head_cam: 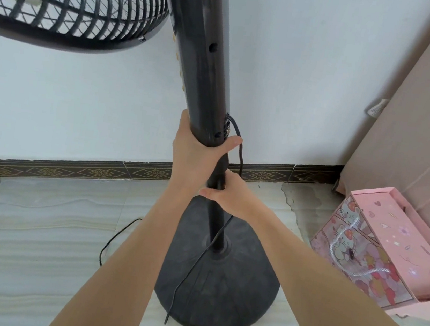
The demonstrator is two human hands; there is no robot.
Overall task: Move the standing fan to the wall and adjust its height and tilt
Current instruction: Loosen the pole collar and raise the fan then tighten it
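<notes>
While gripped on its pole by left hand [196, 152] and right hand [231, 196]: black standing fan [207, 61], upright.

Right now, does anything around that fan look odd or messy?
The fan's black power cord trails loose over the round base onto the floor. A patch of floor near the wall looks stained or worn.

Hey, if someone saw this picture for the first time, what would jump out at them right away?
The black standing fan fills the middle, its cage at upper left and its round base on the tiled floor close to the white wall. Both hands grip its column: the left hand round the thick upper tube, the right hand just below on the thin pole. A pink cartoon box lies at the right.
</notes>
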